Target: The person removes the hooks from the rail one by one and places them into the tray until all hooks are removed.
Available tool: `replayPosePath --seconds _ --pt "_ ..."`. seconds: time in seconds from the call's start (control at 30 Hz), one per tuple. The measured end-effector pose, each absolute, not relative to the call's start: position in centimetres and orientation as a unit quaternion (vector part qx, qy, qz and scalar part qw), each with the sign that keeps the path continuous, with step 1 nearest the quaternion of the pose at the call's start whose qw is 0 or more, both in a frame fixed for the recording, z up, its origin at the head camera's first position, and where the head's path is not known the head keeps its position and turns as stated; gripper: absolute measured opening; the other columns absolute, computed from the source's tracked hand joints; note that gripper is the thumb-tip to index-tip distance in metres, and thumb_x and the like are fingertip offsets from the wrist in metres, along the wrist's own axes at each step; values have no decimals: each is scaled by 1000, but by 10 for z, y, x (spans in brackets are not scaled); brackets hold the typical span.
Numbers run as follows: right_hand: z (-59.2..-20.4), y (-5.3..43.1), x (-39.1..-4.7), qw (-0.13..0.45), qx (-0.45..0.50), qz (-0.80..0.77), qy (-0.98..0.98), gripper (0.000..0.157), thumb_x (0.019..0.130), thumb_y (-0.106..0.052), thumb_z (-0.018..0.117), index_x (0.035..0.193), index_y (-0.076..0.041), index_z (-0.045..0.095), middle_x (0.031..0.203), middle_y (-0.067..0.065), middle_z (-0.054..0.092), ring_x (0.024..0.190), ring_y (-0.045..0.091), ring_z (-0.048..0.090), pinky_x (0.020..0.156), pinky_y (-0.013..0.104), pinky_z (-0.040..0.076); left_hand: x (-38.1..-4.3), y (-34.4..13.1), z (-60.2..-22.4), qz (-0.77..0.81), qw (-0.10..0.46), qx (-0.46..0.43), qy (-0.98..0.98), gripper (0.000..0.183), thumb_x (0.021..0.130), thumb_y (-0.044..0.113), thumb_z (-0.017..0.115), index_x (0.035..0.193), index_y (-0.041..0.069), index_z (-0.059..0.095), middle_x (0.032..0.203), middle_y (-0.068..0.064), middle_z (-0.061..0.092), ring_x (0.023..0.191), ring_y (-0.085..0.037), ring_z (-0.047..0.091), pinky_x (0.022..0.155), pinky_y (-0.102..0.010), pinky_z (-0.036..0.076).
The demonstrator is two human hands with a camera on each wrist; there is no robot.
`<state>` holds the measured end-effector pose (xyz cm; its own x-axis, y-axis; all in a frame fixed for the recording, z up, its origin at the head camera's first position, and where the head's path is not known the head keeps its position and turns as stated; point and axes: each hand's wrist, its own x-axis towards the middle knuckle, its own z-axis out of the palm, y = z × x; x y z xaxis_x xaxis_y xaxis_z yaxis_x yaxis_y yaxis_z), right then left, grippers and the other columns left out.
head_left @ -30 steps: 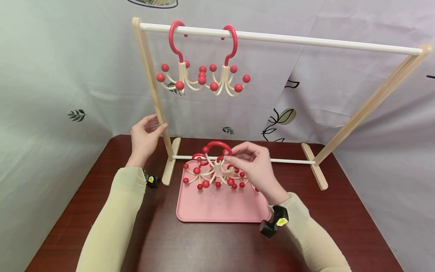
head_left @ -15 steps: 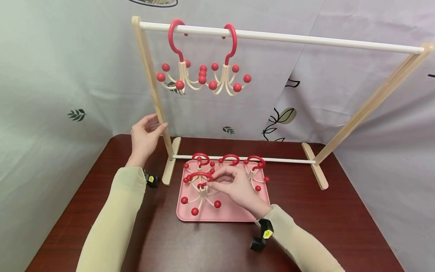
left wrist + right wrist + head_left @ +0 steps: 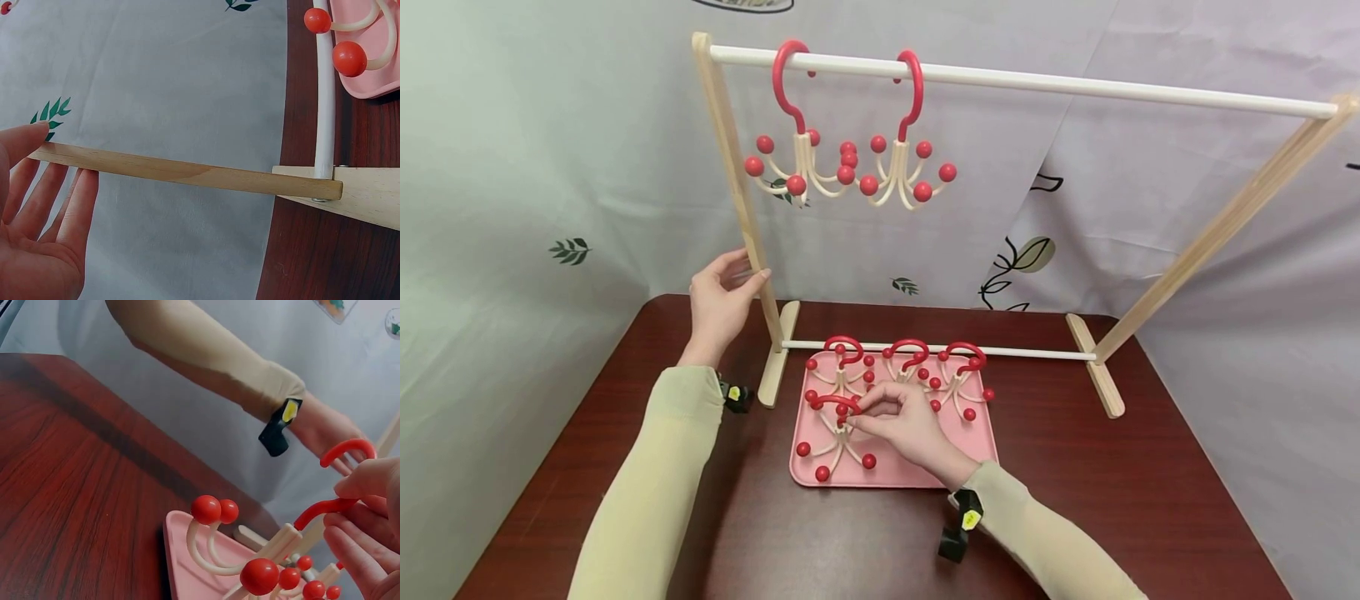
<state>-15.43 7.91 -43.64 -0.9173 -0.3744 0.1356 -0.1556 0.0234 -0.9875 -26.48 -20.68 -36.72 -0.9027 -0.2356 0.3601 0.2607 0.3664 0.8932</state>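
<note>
My right hand [image 3: 904, 427] pinches the red hook of a cream hanger [image 3: 841, 435] with curved arms ending in red balls. This hanger stands upright at the front left of the pink tray [image 3: 895, 477]. In the right wrist view thumb and fingers close around the hook, above the cream stem [image 3: 280, 542]. My left hand [image 3: 718, 307] holds the left wooden post [image 3: 747, 221] of a rack; its thumb lies on one side, the fingers on the other, as the left wrist view shows. Three similar hangers stand along the tray's back, the middle one [image 3: 910, 343] partly hidden by my right hand.
Two matching hangers, one at the left [image 3: 802, 154] and one beside it [image 3: 901, 167], hang from the white top rail [image 3: 1075, 83]. A lower white rail [image 3: 1037, 353] runs just behind the tray. The right post [image 3: 1217, 233] slants up from its foot [image 3: 1096, 371] on the dark red table [image 3: 1180, 500].
My right hand has brought the hanger from the tray's back middle down to its front left, uncovering the hangers behind. My left hand keeps its place on the post.
</note>
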Motion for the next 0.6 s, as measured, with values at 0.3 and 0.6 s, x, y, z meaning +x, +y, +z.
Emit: replayPosePath --seconds 0.3,0.6 --pt "-443 77 -155 85 -177 -675 711 17 84 1 82 99 3 74 98 15 74 88 32 73 75 29 62 -266 -207 -367 -569 221 -10 -792 45 94 23 78 135 10 67 124 -14 70 111 -26 69 89 -34 58" --pt "-447 80 -154 82 -175 -684 704 20 84 -2 84 101 0 74 101 14 74 91 30 74 78 33 62 -267 -208 -368 -568 218 -8 -794 46 94 23 78 136 10 66 125 -15 69 113 -26 68 90 -35 58"
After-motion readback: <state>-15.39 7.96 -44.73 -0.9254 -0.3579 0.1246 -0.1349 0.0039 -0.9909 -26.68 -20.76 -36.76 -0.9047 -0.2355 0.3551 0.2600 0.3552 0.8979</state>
